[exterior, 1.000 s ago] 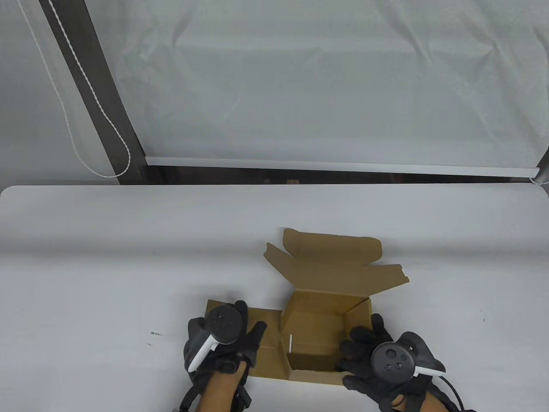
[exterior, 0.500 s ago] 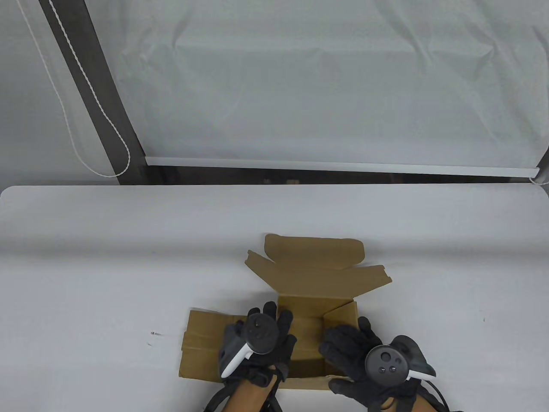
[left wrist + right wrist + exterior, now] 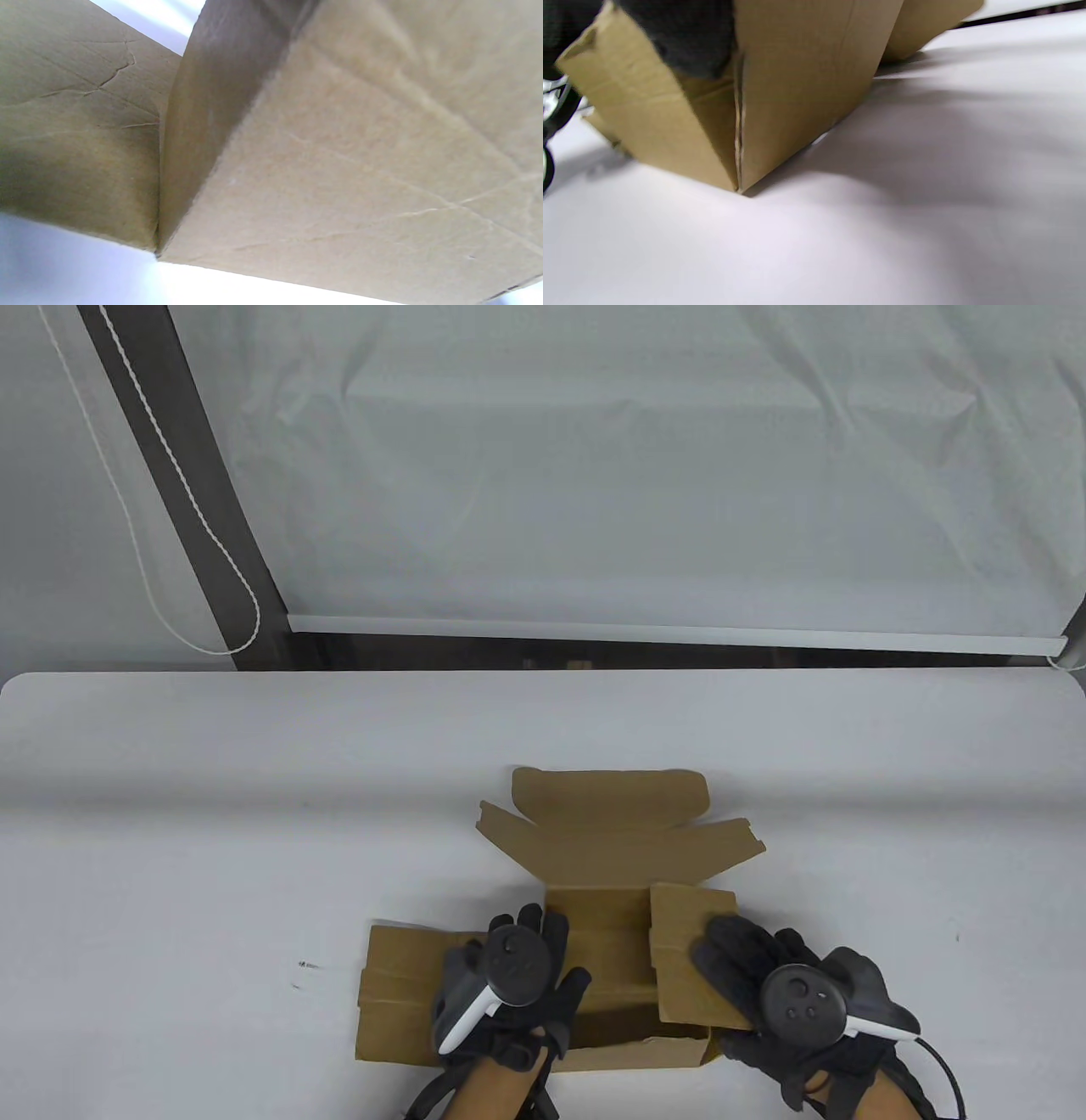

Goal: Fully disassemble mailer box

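The brown cardboard mailer box lies near the table's front edge with its lid folded back on the far side. Its left side panel lies flat on the table. My left hand rests with spread fingers on the box floor beside that panel. My right hand holds the right side panel, which is unfolded and tilted outward. In the right wrist view, gloved fingers wrap over that panel's edge. The left wrist view shows only cardboard close up.
The white table stretches to the left, right and far side of the box. A dark post and a white cord stand behind the table's far left. The front edge lies just under my wrists.
My left hand moved from the flattened left panel onto the box floor. The box slid left. My right hand pulled the right wall's inner flap out and folded that panel outward.
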Action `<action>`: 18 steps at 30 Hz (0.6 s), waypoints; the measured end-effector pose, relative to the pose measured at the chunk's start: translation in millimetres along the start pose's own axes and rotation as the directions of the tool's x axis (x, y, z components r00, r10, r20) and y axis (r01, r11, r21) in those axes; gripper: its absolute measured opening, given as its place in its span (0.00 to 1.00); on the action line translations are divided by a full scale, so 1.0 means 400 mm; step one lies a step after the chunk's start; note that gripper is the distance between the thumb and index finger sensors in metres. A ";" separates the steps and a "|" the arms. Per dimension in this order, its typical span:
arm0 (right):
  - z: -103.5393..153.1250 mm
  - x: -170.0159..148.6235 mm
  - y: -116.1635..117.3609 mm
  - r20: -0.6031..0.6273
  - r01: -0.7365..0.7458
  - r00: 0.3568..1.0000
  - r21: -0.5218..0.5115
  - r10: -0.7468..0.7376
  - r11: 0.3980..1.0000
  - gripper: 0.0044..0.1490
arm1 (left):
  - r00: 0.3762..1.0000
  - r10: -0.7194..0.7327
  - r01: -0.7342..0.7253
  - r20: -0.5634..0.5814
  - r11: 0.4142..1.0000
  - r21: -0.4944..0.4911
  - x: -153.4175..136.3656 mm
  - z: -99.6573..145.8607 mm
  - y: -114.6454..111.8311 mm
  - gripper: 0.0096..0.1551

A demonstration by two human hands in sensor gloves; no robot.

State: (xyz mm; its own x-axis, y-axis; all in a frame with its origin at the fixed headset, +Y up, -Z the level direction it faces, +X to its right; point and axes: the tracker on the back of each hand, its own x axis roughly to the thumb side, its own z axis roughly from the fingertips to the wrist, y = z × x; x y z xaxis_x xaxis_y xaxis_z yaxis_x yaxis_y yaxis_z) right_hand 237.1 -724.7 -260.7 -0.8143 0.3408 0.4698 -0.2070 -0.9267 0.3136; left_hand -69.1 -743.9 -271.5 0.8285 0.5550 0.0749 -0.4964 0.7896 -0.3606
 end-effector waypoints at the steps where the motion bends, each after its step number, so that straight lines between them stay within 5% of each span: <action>1: 0.001 -0.017 0.000 -0.008 0.058 0.998 -0.040 -0.059 0.997 0.52 | 1.000 -0.001 0.001 -0.005 1.000 0.003 -0.001 0.001 0.000 0.43; 6: 0.021 -0.110 0.002 -0.141 0.207 0.958 -0.266 -0.250 0.942 0.48 | 1.000 0.007 -0.007 -0.023 1.000 0.012 -0.008 0.004 0.002 0.43; 8: 0.040 -0.153 0.011 -0.213 0.275 0.903 -0.383 -0.374 0.882 0.47 | 0.999 0.006 -0.005 -0.031 1.000 0.022 -0.008 0.005 0.003 0.43; 9: 0.058 -0.174 0.018 -0.260 0.264 0.848 -0.548 -0.462 0.793 0.49 | 0.999 0.005 -0.004 -0.033 1.000 0.023 -0.009 0.004 0.003 0.44; 10: 0.066 -0.188 0.019 -0.312 0.196 0.833 -0.606 -0.457 0.771 0.52 | 0.999 0.003 -0.002 -0.036 1.000 0.023 -0.009 0.005 0.003 0.44; 13: 0.072 -0.218 0.020 -0.589 -0.106 0.799 -0.338 -0.122 0.935 0.67 | 0.999 0.001 -0.001 -0.038 1.000 0.021 -0.010 0.005 0.002 0.44; 14: 0.075 -0.222 0.020 -0.629 -0.161 0.775 -0.292 -0.063 0.943 0.71 | 0.999 0.000 0.001 -0.039 1.000 0.020 -0.009 0.005 0.002 0.44; 16: 0.087 -0.226 0.016 -0.654 -0.147 0.737 -0.397 -0.167 0.906 0.77 | 0.999 -0.007 0.008 -0.048 1.000 0.024 -0.009 0.006 0.003 0.44; 18: 0.088 -0.226 0.011 -0.673 -0.195 0.728 -0.388 -0.132 0.901 0.79 | 0.999 -0.015 0.016 -0.047 1.000 0.009 -0.009 0.006 0.000 0.44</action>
State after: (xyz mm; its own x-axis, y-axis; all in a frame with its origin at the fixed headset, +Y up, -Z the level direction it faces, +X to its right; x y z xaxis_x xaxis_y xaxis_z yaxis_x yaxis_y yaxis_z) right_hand 328.8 -754.3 -272.8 -0.9303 0.2639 -0.2548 -0.2377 -0.9627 -0.1289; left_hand -72.7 -745.3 -269.4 0.8472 0.5301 0.0363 -0.4858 0.8004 -0.3512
